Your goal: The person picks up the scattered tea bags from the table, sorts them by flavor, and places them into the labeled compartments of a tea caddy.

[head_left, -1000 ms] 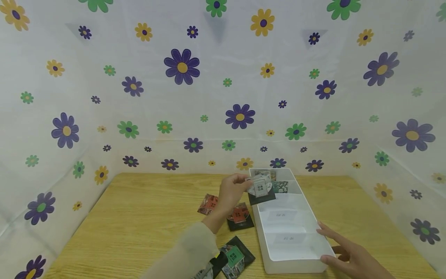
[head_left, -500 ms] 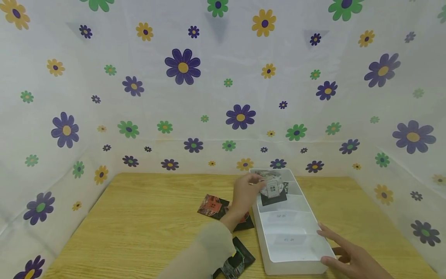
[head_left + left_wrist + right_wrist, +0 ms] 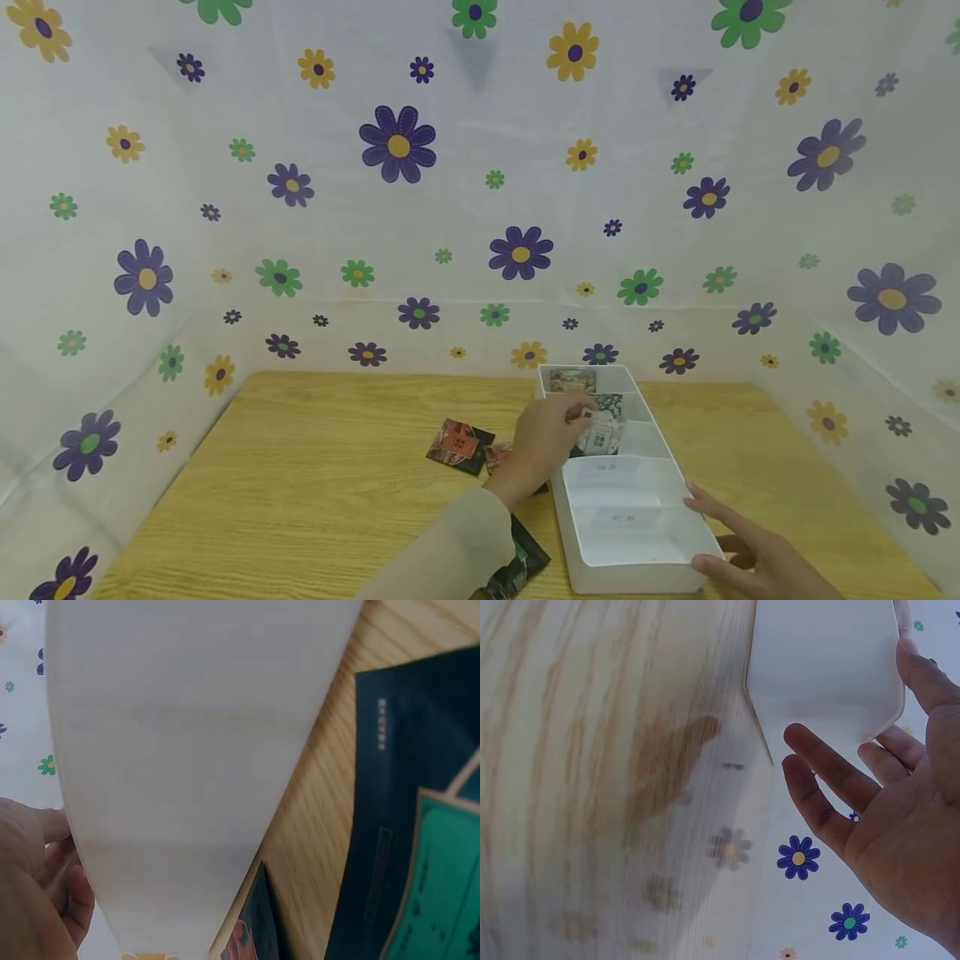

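Note:
My left hand [image 3: 543, 440] pinches the top of a grey-white square packet [image 3: 603, 440] with a dark lower edge. It is partly down inside a middle compartment of the long white divided box [image 3: 637, 575]. A dark-green patterned packet [image 3: 609, 403] shows just behind it, and another picture packet [image 3: 573, 381] stands in the farthest compartment. In the left wrist view the box wall hides what the fingers hold. My right hand [image 3: 757, 550] touches the box's near right corner, thumb at the front and fingers along the side, loosely extended in the right wrist view.
Left of the box, a red-labelled packet [image 3: 455, 444] lies on the wooden table [image 3: 300, 483], with another red one [image 3: 498, 455] partly under my left arm. A black packet with a green label [image 3: 439, 877] lies nearer. Flower-printed cloth [image 3: 465, 192] walls the table.
My left hand has moved right and the grey-white packet has gone from above the box's left rim down into a compartment. The right hand stays at the corner.

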Available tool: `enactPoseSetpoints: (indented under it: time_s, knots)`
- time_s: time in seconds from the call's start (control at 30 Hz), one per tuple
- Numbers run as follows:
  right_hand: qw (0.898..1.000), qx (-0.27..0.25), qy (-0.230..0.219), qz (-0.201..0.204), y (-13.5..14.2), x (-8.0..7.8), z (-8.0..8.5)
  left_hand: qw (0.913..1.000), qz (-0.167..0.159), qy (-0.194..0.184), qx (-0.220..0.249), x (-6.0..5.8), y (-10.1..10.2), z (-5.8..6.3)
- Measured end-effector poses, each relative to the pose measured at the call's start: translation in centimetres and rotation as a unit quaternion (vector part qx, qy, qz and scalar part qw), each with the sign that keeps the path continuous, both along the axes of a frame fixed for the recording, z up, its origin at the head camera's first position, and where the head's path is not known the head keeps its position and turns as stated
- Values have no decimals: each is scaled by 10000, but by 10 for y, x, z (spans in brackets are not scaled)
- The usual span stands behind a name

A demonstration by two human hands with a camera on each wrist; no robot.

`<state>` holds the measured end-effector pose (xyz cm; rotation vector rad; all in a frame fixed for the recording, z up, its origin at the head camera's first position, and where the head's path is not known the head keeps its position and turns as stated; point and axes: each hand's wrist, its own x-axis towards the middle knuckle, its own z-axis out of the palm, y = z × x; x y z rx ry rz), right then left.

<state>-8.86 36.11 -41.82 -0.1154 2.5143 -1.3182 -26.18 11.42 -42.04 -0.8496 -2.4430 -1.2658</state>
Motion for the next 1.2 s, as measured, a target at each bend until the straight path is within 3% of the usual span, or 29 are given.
enactPoseSetpoints:
  time_s: [0.23,0.47,0.63,0.73,0.87,0.97,1.1,1.2]
  knots:
    - [10000,-4,26,45,1,-1,0,9982,297,-79,-506,2,5,-2]
    - [10000,65,15,-30,-2,-1,2,9926,372,381,-1096,5,4,-4]
    - [9999,145,26,-65,-2,-1,2,9899,433,646,-1183,7,3,-5]
    - [9998,181,31,-64,-3,-1,2,9917,504,618,-1010,6,0,-5]
    - [9997,221,44,-65,-3,-1,1,9969,462,280,-566,0,-10,-3]
    - [9999,162,38,-41,-3,-1,1,9994,185,-242,-142,-5,-23,1]
    - [10000,2,29,35,-2,0,1,9945,-178,-945,407,-10,-43,7]
    - [10000,-27,32,68,-1,-1,1,9885,-417,-1266,708,-13,-60,11]
